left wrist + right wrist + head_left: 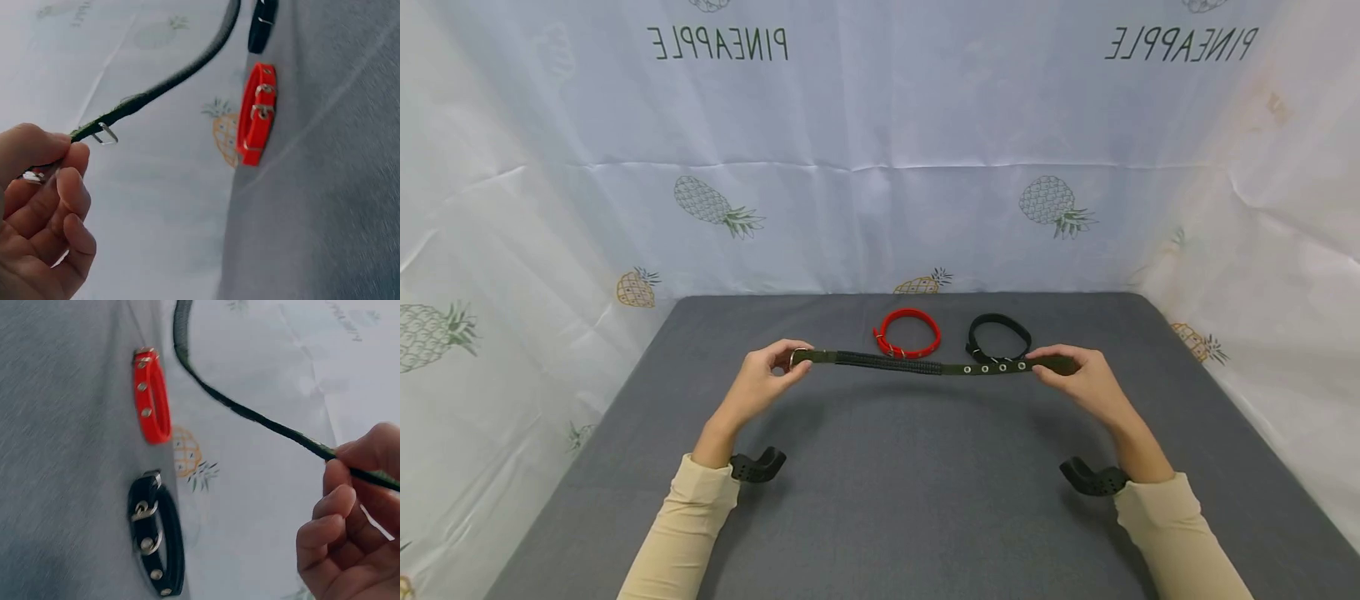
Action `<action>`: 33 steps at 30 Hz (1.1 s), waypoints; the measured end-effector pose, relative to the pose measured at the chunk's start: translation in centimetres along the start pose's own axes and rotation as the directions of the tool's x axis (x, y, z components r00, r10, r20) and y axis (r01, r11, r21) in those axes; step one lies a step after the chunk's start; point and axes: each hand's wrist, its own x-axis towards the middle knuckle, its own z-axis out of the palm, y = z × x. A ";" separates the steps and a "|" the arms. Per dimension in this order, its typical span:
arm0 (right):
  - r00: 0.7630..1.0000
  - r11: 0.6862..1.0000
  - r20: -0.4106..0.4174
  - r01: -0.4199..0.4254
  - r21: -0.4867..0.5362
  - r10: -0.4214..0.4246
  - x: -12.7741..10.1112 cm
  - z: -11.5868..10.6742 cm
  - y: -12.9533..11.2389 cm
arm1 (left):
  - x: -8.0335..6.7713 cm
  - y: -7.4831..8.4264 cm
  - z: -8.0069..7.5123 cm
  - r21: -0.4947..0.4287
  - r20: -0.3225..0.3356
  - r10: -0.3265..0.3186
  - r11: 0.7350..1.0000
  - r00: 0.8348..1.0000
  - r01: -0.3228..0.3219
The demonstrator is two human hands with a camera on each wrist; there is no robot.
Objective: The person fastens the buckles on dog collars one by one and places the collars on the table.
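Observation:
A dark green collar [887, 362] with a ribbed black middle and metal eyelets is stretched sideways above the table. My left hand [765, 377] pinches its buckle end between thumb and fingers; a metal loop shows beside the fingertips in the left wrist view. My right hand [1078, 379] pinches the strap close to its other end, just past the eyelets. Behind the strap, a red collar [937, 327] lies fastened in a ring. To the right of that, a black collar [1026, 332] is also buckled into a ring, its front edge partly covered by the green strap.
The grey table [895, 500] carries all of this. A white cloth [865, 225] printed with pineapples hangs behind it and along both sides. Black curved brackets [760, 465] are fixed at both wrists, beside the cream sleeves.

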 end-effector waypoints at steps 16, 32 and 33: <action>0.989 0.987 -0.045 0.143 0.068 -0.141 1.6 1.9 -3.5 | 1.3 2.1 1.2 -0.038 -0.062 0.223 0.973 0.973 -0.226; 0.970 0.966 -0.056 0.241 0.099 -0.236 2.3 4.0 -5.8 | 2.0 4.3 3.6 -0.090 -0.136 0.415 0.899 0.899 -0.429; 0.969 0.964 -0.053 0.246 0.099 -0.242 2.4 4.2 -5.9 | 2.0 4.4 3.7 -0.096 -0.132 0.414 0.899 0.901 -0.427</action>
